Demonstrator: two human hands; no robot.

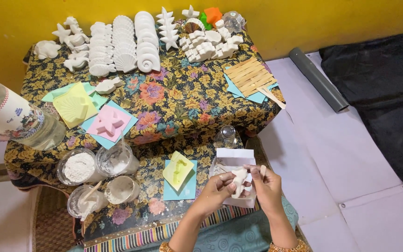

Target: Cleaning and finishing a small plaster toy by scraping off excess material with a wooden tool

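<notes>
Left hand (218, 189) and right hand (265, 184) both closed around a white plaster seahorse cast (239, 181), held upright over a sheet of white paper (234, 156) at the near edge of the floral-clothed surface (183, 100). Just left of it, a yellow seahorse mould (178, 170) on a teal card (187, 186). Further left, cups of white powder (77, 166). Along the far edge, rows of finished white shell casts (124, 44).
</notes>
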